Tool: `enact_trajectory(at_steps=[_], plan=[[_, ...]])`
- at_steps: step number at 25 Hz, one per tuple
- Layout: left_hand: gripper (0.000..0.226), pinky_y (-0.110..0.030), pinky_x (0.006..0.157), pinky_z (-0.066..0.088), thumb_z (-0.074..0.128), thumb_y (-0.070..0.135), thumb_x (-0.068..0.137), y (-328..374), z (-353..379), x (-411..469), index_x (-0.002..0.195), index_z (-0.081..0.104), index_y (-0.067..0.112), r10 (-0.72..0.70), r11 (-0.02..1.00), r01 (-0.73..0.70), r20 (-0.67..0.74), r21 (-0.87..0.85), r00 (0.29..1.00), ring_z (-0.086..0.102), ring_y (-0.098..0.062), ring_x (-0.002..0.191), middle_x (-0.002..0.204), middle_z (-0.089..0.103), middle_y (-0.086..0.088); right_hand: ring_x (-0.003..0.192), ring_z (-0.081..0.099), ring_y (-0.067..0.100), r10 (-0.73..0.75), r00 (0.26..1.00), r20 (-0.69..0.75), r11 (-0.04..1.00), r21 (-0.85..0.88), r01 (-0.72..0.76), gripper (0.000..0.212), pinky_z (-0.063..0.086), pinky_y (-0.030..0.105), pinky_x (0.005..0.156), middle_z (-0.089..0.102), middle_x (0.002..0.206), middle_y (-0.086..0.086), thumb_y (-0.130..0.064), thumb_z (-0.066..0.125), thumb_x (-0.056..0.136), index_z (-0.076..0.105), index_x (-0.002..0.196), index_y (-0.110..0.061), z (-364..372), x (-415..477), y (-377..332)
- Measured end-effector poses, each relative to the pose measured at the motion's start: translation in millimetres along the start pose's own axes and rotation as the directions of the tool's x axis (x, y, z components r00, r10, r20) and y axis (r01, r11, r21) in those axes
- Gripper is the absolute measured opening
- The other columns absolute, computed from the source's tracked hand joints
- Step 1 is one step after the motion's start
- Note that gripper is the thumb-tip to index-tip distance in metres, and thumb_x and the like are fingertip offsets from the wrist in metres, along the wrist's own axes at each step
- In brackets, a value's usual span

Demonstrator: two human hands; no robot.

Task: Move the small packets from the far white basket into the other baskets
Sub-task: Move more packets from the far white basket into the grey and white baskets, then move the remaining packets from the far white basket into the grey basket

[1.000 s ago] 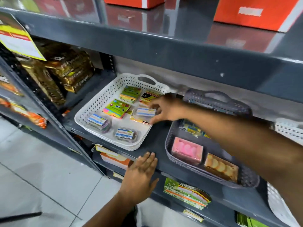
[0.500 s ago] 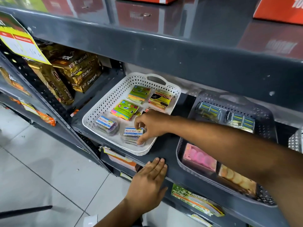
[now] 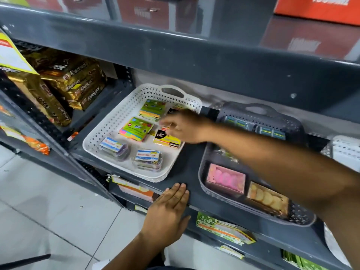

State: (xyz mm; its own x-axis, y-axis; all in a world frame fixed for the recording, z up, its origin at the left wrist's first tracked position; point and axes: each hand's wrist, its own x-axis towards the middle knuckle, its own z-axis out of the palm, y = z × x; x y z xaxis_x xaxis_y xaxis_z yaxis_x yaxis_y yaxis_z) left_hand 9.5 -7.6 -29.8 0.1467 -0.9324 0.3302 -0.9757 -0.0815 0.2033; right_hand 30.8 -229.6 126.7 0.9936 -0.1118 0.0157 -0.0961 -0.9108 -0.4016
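Observation:
A white basket (image 3: 93,141) stands on the grey shelf at the left. It holds two green packets (image 3: 136,128), a yellow-and-black packet (image 3: 167,140) and two clear boxes of cards (image 3: 149,157). My right hand (image 3: 187,127) reaches over its far right part, blurred fingertips at a small red-and-white packet (image 3: 165,129); whether they grip it is unclear. My left hand (image 3: 167,211) lies flat on the shelf's front edge, holding nothing. To the right sits a grey basket (image 3: 202,172), partly hidden by my right forearm.
The grey basket holds a pink box (image 3: 226,178), a box of round pieces (image 3: 267,197) and blue-green packets (image 3: 270,131). Another white basket (image 3: 344,151) shows at the far right. Gold biscuit packs (image 3: 78,82) fill the left bay. An upper shelf (image 3: 194,51) overhangs closely.
My right hand set a clear box of cards down at the basket's front, then moved back to the far right part. My left hand stayed on the shelf edge.

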Motion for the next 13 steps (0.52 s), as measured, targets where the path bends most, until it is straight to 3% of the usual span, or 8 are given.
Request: enact_trajectory(at_steps=[2,4,7,9,11,13], plan=[[0.053,-0.040,0.102,0.042,0.062,0.038,0.077,-1,3,-1,0.117,0.065,0.004,0.003,1.000,-0.004,-0.046,-0.005,0.999,0.057,-0.028,0.118,0.127,0.062,-0.013,0.110,0.058,0.021,0.125,0.985,-0.116,0.991,0.058,-0.118,0.035,0.035,0.010,0.085,0.061,0.127,0.009,-0.014,0.053,0.093,0.055,0.128,-0.006,-36,-34,22],[0.051,-0.041,0.101,0.040,0.051,0.041,0.086,-4,7,-2,0.115,0.066,0.001,-0.018,0.999,0.014,-0.088,-0.044,0.996,0.058,-0.030,0.116,0.125,0.063,-0.015,0.123,0.048,0.023,0.360,0.925,-0.123,0.921,0.207,-0.330,0.037,0.030,0.004,0.088,0.050,0.136,0.010,-0.009,0.045,0.097,0.046,0.133,0.001,-66,-93,55],[0.062,-0.043,0.097,0.043,0.033,0.048,0.093,0,13,0,0.112,0.067,0.000,-0.064,0.996,0.058,-0.077,-0.072,0.995,0.059,-0.032,0.114,0.124,0.063,-0.017,0.125,0.045,0.026,0.720,0.674,-0.163,0.692,0.238,-0.682,0.040,0.027,0.013,0.093,0.050,0.136,0.011,-0.019,0.044,0.098,0.046,0.133,-0.001,-95,-216,110],[0.067,-0.045,0.095,0.047,0.028,0.051,0.094,3,11,2,0.112,0.067,-0.001,-0.084,0.993,0.083,-0.021,-0.080,0.996,0.060,-0.035,0.112,0.123,0.063,-0.019,0.121,0.051,0.026,0.826,0.504,-0.251,0.549,0.161,-0.820,0.043,0.034,0.021,0.100,0.055,0.132,0.009,-0.026,0.053,0.094,0.050,0.131,-0.006,-104,-294,133],[0.071,-0.049,0.094,0.048,0.024,0.053,0.093,2,8,3,0.113,0.066,-0.001,-0.095,0.993,0.097,0.023,-0.070,0.995,0.060,-0.036,0.112,0.124,0.062,-0.020,0.115,0.058,0.032,0.846,0.448,-0.289,0.493,0.106,-0.863,0.046,0.041,0.031,0.098,0.061,0.126,0.017,-0.018,0.069,0.083,0.055,0.125,-0.006,-95,-349,153],[0.073,-0.050,0.093,0.049,0.022,0.054,0.093,2,6,4,0.113,0.066,-0.001,-0.105,0.993,0.107,0.036,-0.048,0.994,0.060,-0.036,0.112,0.124,0.062,-0.021,0.114,0.058,0.030,0.889,0.431,-0.154,0.439,0.025,-0.898,0.061,0.040,0.030,0.095,0.060,0.129,0.016,-0.013,0.079,0.073,0.053,0.128,-0.008,-72,-384,159]])
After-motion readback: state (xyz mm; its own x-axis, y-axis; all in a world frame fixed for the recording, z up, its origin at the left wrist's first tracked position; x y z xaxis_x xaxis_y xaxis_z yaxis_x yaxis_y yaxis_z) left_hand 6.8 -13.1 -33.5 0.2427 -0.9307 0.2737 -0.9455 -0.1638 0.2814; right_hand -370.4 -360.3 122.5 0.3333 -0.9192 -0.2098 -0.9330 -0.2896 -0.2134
